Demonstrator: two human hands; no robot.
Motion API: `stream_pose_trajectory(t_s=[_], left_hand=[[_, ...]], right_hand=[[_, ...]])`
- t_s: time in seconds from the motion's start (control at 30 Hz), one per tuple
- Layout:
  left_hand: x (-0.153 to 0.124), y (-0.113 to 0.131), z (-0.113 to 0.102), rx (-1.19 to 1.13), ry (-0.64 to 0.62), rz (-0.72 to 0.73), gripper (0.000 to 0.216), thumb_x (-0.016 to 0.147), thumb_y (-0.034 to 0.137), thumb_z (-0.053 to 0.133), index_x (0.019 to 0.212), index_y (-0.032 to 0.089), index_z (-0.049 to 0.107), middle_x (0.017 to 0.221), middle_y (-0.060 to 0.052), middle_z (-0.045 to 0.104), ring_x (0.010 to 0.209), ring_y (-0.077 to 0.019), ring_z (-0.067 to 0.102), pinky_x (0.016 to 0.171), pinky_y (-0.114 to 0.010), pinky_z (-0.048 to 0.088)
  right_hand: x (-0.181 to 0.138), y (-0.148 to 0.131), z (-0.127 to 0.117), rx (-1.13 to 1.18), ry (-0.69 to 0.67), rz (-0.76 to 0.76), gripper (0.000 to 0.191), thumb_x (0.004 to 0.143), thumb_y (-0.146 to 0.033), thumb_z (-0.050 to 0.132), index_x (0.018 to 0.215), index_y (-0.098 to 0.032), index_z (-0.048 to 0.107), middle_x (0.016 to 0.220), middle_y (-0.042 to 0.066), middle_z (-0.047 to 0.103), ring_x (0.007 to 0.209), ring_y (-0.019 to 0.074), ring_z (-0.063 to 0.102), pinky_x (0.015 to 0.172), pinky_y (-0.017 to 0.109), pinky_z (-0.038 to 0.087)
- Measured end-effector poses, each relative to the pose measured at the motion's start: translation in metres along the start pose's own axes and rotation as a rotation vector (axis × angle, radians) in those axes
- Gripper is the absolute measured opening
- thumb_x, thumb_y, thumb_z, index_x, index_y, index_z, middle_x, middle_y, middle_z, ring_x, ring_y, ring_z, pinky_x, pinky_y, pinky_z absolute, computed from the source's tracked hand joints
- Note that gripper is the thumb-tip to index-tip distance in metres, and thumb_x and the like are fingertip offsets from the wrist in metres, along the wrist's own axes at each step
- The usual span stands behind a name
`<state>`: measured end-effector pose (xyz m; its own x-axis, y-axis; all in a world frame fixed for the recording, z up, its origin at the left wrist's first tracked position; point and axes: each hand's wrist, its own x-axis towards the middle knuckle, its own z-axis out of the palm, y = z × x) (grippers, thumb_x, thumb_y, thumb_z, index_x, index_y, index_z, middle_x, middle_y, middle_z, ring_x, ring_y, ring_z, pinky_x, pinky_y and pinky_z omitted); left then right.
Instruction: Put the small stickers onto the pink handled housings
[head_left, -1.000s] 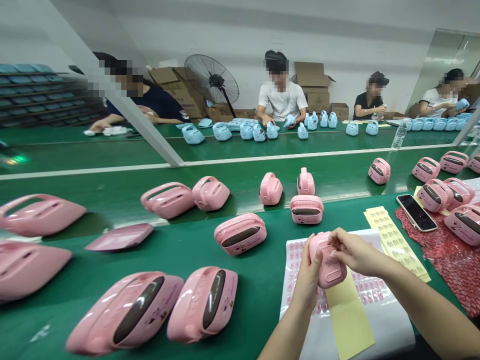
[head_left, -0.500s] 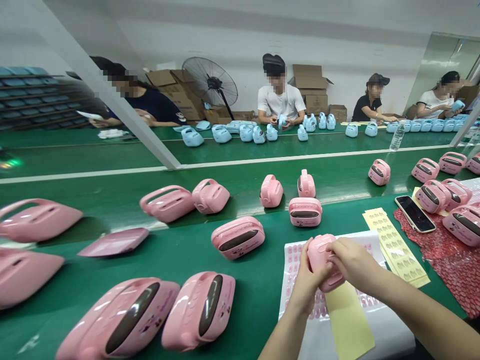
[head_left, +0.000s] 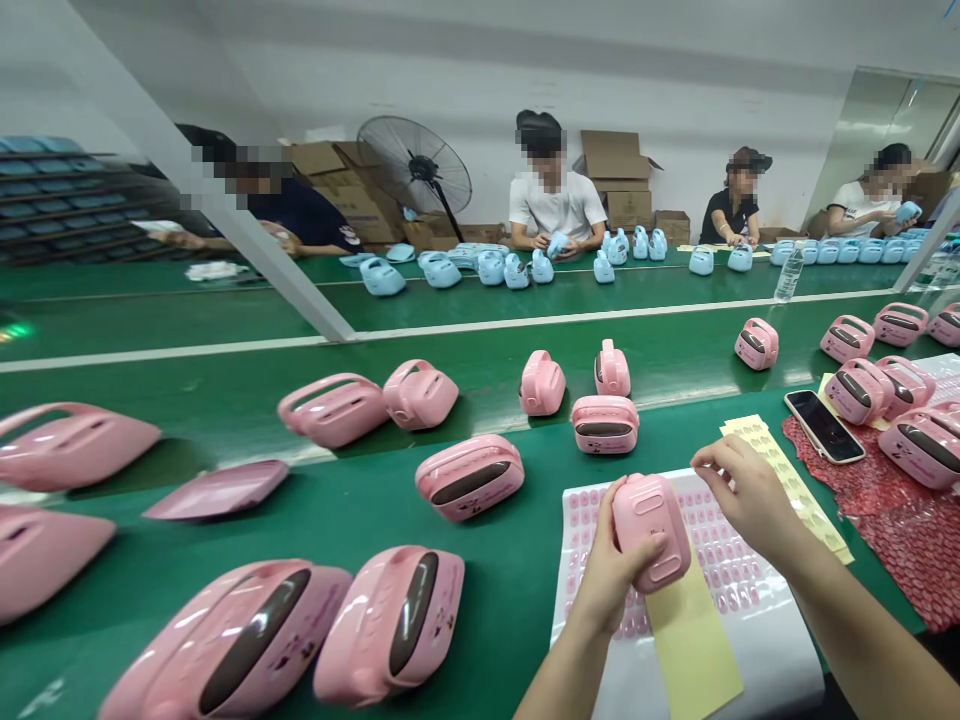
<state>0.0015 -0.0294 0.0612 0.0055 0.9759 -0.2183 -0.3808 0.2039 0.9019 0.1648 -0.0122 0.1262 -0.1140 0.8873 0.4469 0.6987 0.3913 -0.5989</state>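
In my left hand [head_left: 604, 575] is a small pink plastic case [head_left: 651, 530] with rounded corners, its flat face with two raised ovals turned up. My left thumb presses on its lower part, over small dark print. My right hand [head_left: 742, 495] is off the case, above the upper right edge of a white sticker sheet [head_left: 765, 635]. Its thumb and fingers are drawn together; anything between them is too small to make out. Rows of small pink oval stickers cover the sheet, and a strip of yellow paper [head_left: 694, 640] lies across it below the case.
Pink handled cases with dark windows [head_left: 471, 478] stand around the green table [head_left: 510, 600]. To the right lie yellow sticker sheets [head_left: 795, 490], a phone [head_left: 823, 426] and red bubble wrap [head_left: 892, 530]. Across the line, several people handle blue cases [head_left: 382, 276] near a bottle [head_left: 789, 274].
My right hand has left the case and moved up and right over the sticker sheet. The case's printed face now shows more fully in my left hand.
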Motion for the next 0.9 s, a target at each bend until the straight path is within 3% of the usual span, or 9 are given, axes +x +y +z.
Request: stream_pose_trajectory(t_s=[0.1,0.17,0.23,0.3,0.37,0.47,0.57,0.73,0.9], left_hand=[[0.001,-0.001,-0.002,-0.032,0.026,0.024,0.073,0.047,0.026,0.078,0.116,0.026,0.052,0.127,-0.007,0.053,0.11,-0.0299,0.051,0.085,-0.037,0.045],[0.001,-0.001,-0.004,-0.072,0.054,0.026,0.07,0.047,0.028,0.077,0.113,0.025,0.054,0.121,-0.007,0.057,0.109,-0.0297,0.052,0.084,-0.036,0.046],[0.001,0.0,-0.007,-0.118,0.084,0.0,0.066,0.049,0.032,0.077,0.111,0.024,0.056,0.114,-0.006,0.061,0.106,-0.0294,0.055,0.082,-0.037,0.048],[-0.001,0.004,-0.009,-0.178,0.092,-0.056,0.061,0.054,0.036,0.074,0.111,0.023,0.056,0.109,-0.006,0.064,0.102,-0.0289,0.057,0.081,-0.037,0.048],[-0.003,0.008,-0.008,-0.235,0.079,-0.106,0.059,0.059,0.042,0.071,0.113,0.021,0.055,0.107,-0.007,0.065,0.101,-0.0287,0.059,0.082,-0.037,0.048],[-0.009,0.013,-0.006,-0.268,0.087,-0.097,0.061,0.064,0.045,0.066,0.118,0.022,0.051,0.112,-0.008,0.063,0.103,-0.0294,0.058,0.085,-0.039,0.047],[-0.015,0.014,-0.009,-0.235,0.08,-0.051,0.068,0.06,0.039,0.071,0.122,0.024,0.048,0.118,-0.008,0.059,0.109,-0.0306,0.053,0.088,-0.04,0.045],[-0.022,0.008,-0.019,-0.236,-0.019,-0.006,0.077,0.056,0.032,0.073,0.126,0.027,0.042,0.127,-0.007,0.053,0.117,-0.0312,0.047,0.092,-0.04,0.042],[-0.022,0.005,-0.018,-0.125,0.076,0.113,0.068,0.057,0.03,0.071,0.12,0.025,0.047,0.126,-0.008,0.052,0.118,-0.0322,0.045,0.093,-0.04,0.042]], right_hand=[[0.001,0.006,0.003,0.172,0.1,0.059,0.014,0.082,-0.026,0.05,0.08,-0.021,0.062,0.076,0.005,0.053,0.074,0.0182,0.053,0.067,0.031,0.045],[-0.001,0.011,0.013,0.266,0.085,0.135,0.016,0.083,-0.03,0.048,0.084,-0.021,0.062,0.071,0.003,0.053,0.07,0.0175,0.053,0.067,0.032,0.046],[-0.006,0.014,0.027,0.372,0.007,0.199,0.023,0.083,-0.032,0.047,0.098,-0.02,0.059,0.081,0.005,0.058,0.078,0.0188,0.056,0.073,0.035,0.047],[-0.014,0.014,0.044,0.487,-0.13,0.228,0.041,0.08,-0.034,0.052,0.119,-0.021,0.048,0.109,0.01,0.057,0.102,0.0224,0.054,0.086,0.04,0.044],[-0.023,0.011,0.059,0.606,-0.311,0.243,0.067,0.073,-0.036,0.062,0.132,-0.024,0.034,0.135,0.011,0.041,0.123,0.025,0.04,0.096,0.043,0.038],[-0.035,0.005,0.075,0.737,-0.452,0.292,0.087,0.067,-0.036,0.069,0.139,-0.025,0.022,0.146,0.011,0.025,0.132,0.0257,0.027,0.103,0.045,0.031],[-0.04,-0.001,0.08,0.819,-0.407,0.315,0.088,0.067,-0.039,0.068,0.14,-0.025,0.02,0.146,0.011,0.025,0.133,0.0252,0.024,0.106,0.045,0.027],[-0.041,-0.006,0.077,0.926,-0.353,0.325,0.092,0.065,-0.044,0.07,0.139,-0.025,0.019,0.143,0.013,0.029,0.132,0.026,0.028,0.103,0.044,0.032],[-0.051,-0.008,0.081,0.854,-0.298,0.304,0.09,0.067,-0.038,0.068,0.14,-0.028,0.016,0.143,0.011,0.029,0.131,0.0259,0.029,0.104,0.045,0.031]])
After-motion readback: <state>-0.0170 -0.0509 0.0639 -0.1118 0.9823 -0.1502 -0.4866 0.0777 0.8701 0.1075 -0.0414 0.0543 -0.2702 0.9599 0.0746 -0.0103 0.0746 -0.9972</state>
